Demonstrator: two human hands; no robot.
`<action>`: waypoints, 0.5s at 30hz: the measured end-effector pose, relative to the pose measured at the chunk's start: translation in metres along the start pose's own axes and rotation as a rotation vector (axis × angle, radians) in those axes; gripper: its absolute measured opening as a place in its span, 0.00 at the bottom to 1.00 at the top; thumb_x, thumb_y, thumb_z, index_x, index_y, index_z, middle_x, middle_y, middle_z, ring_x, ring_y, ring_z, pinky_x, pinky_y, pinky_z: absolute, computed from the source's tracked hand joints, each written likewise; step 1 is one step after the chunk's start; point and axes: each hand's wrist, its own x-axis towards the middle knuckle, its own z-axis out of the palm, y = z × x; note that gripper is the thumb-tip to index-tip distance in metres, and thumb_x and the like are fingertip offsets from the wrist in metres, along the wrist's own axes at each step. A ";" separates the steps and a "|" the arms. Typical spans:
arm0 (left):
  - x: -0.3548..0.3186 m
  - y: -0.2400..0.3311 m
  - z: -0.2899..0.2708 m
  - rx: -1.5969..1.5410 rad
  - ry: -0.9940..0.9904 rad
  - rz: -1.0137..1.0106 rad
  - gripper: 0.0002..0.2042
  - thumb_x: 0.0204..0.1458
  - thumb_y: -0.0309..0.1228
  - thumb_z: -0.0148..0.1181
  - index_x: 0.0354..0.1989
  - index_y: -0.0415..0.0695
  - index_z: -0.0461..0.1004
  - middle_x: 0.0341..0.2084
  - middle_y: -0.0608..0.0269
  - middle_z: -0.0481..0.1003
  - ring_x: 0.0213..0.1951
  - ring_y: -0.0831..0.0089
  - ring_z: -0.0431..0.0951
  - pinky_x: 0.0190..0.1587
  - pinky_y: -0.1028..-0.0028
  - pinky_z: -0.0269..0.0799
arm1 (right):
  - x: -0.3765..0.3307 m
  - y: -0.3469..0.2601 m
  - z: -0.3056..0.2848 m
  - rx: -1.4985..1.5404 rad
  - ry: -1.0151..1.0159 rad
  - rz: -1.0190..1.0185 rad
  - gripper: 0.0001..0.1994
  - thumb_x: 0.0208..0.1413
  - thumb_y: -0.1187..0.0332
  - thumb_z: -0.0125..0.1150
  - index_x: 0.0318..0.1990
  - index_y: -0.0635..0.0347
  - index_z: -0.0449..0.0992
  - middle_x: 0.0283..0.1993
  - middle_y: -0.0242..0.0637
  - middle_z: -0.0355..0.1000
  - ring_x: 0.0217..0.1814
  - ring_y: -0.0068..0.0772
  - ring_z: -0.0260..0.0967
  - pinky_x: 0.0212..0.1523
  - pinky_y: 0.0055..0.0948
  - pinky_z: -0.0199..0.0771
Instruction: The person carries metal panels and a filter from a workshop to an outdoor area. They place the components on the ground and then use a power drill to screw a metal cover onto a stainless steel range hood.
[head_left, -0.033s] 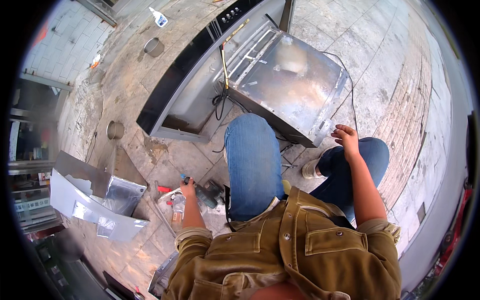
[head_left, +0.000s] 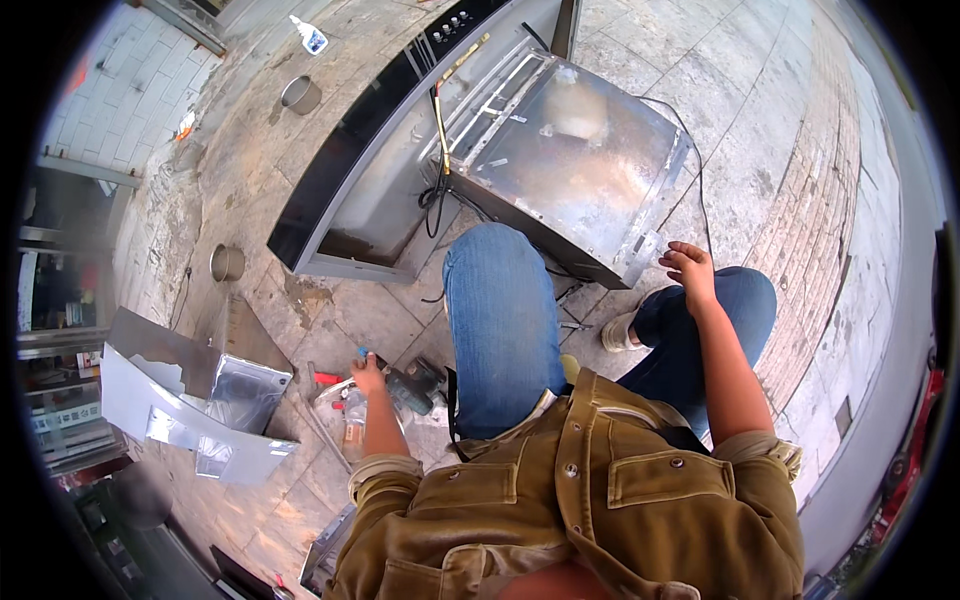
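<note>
My left hand (head_left: 369, 377) is down at the left of my knee, over a group of tools. Its fingers are bent together beside a small blue thing (head_left: 362, 353), too small to name. Close to it lies a dark green power tool (head_left: 408, 391). My right hand (head_left: 689, 268) is held over my right knee with its fingers apart, near the corner of a large metal box (head_left: 580, 150). That stained box joins the back of an appliance with a black glass panel (head_left: 345, 135) and several knobs. Whether the right fingertips touch the box's edge is hard to make out.
A bent metal sheet piece (head_left: 190, 400) stands at left. Two round metal cups (head_left: 301, 95) and a white spray bottle (head_left: 309, 36) are on the paved floor beyond. A black cable (head_left: 697, 165) curves around the box. Yellow pipe (head_left: 443, 125) and loose wires hang from the appliance.
My left hand has shifted slightly away from the dark green power tool. The view has tilted a little; the right hand keeps its pose beside the box.
</note>
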 end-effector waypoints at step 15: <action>-0.009 0.417 -0.071 0.289 0.197 1.135 0.23 0.52 0.37 0.54 0.55 0.40 0.62 0.54 0.49 0.63 0.56 0.52 0.61 0.58 0.62 0.54 | 0.040 0.031 0.026 0.313 -0.022 0.321 0.22 0.51 0.63 0.50 0.51 0.68 0.64 0.53 0.48 0.65 0.54 0.44 0.64 0.46 0.41 0.64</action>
